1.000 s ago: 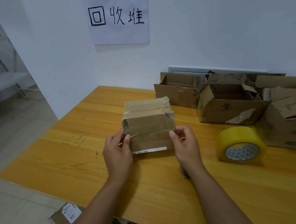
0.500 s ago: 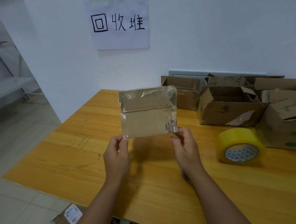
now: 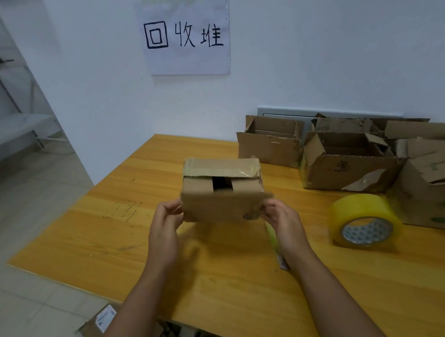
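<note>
A small brown cardboard box (image 3: 221,192) hangs above the wooden table (image 3: 235,274), held between both hands. Clear tape covers its upper face, and a dark gap shows between the flaps on the side facing me. My left hand (image 3: 166,225) pinches its lower left corner. My right hand (image 3: 283,225) pinches the lower right corner. A large roll of yellow tape (image 3: 365,224) stands on the table to the right of the box.
Several open, worn cardboard boxes (image 3: 348,164) stand along the wall at the back right. A slim yellow-green tool (image 3: 276,247) lies on the table under my right wrist. A paper sign (image 3: 184,34) hangs on the wall. Another box (image 3: 100,323) lies on the floor below the table edge.
Both hands lifted the box off the table and turned it; the taped face now points up and the side with the gap faces me.
</note>
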`<action>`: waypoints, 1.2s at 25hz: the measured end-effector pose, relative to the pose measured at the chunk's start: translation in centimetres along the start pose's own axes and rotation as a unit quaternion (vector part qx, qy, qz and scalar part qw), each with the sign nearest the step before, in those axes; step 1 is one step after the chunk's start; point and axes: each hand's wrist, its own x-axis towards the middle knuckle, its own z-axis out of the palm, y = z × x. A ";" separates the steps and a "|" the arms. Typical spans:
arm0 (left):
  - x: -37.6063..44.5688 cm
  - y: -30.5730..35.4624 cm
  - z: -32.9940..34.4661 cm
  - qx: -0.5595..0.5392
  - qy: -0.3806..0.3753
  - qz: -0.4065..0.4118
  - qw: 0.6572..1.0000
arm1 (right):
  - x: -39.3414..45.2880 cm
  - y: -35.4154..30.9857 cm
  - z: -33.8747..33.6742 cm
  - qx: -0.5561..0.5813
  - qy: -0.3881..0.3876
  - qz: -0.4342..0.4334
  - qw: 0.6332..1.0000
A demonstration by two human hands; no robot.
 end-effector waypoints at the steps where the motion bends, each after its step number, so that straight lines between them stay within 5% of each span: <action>1: 0.4 0.2 -0.4 -0.040 -0.018 -0.018 0.999 | -0.1 -0.2 -0.2 0.014 0.000 0.008 1.000; 4: 1.0 1.4 -1.1 -0.046 -0.078 -0.053 0.994 | -0.1 -0.3 -0.4 -0.018 0.012 0.011 1.000; 13: 1.0 2.5 0.4 0.266 -0.074 -0.044 0.960 | 0.3 0.9 -1.1 -0.105 -0.023 -0.047 0.993; 20: 0.4 2.4 0.7 0.261 -0.039 0.002 0.965 | 0.2 -0.1 -1.1 -0.188 0.047 -0.042 0.980; 23: 0.6 1.8 0.7 0.292 -0.037 -0.004 0.956 | 0.2 -0.4 -1.0 -0.243 0.002 0.001 0.970; 25: 0.6 1.7 0.9 0.303 -0.039 -0.018 0.952 | 0.2 -0.4 -0.3 -0.292 -0.030 0.021 0.956; 30: 0.1 1.5 2.2 0.350 -0.030 0.007 0.936 | 0.4 -0.5 2.2 -0.416 0.030 -0.023 0.909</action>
